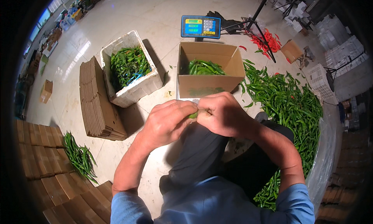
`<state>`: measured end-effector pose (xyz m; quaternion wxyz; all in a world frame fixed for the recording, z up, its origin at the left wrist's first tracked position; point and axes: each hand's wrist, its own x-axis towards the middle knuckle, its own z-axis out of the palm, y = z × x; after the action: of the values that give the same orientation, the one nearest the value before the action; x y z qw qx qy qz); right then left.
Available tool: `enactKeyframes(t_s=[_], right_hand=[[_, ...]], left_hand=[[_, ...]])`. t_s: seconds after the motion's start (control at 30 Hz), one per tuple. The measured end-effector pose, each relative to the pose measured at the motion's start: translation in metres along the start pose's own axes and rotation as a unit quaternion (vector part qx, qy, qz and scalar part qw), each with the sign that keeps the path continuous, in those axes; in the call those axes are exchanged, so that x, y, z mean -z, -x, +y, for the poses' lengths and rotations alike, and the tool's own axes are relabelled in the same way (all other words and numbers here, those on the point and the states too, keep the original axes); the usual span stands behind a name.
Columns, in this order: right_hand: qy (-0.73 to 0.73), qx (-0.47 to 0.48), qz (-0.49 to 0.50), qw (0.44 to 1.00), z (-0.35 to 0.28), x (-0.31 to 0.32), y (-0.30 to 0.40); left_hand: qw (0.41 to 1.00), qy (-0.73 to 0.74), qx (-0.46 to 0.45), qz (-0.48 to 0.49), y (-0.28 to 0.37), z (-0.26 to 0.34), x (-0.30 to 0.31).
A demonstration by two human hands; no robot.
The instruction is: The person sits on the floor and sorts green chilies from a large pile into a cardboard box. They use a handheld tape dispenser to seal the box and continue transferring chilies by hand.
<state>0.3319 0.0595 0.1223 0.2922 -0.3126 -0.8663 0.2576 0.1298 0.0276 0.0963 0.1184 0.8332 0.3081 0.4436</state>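
Note:
My left hand and my right hand meet above my knees, fingertips pressed together. Between them shows a short piece of a green chili pepper; the rest is hidden by the fingers. Just beyond the hands stands an open cardboard box with several long green peppers in it. A scale display with keypad rises behind this box. To the right, a large heap of green peppers covers the floor beside my leg.
A white foam box of green peppers and a stack of flattened cartons stand left. Green peppers lie by stacked cardboard boxes. Red peppers lie under a tripod. A white plastic crate stands right.

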Motion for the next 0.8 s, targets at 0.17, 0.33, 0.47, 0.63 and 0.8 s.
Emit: enactKeyframes(t_s=[0.17, 0.33, 0.47, 0.63, 0.8], right_hand=[[-0.081, -0.040, 0.003, 0.996, -0.003, -0.002, 0.004], [-0.244, -0.133, -0.020, 0.960, -0.005, 0.000, 0.001], [-0.497, -0.245, -0.091, 0.827, -0.012, 0.007, -0.006], [-0.396, -0.223, -0.040, 0.890, -0.018, 0.006, 0.005], [0.098, 0.067, -0.104, 0.988, 0.002, -0.046, 0.019]], left_hand=[[0.994, 0.084, 0.068, 0.013, 0.007, 0.000, -0.002], [0.896, 0.381, 0.212, 0.081, 0.020, -0.002, -0.012], [0.802, 0.548, 0.188, 0.142, 0.030, -0.014, -0.022], [0.680, 0.684, 0.221, 0.149, 0.039, -0.033, -0.022], [0.681, 0.659, 0.280, 0.152, 0.021, -0.053, -0.004]])
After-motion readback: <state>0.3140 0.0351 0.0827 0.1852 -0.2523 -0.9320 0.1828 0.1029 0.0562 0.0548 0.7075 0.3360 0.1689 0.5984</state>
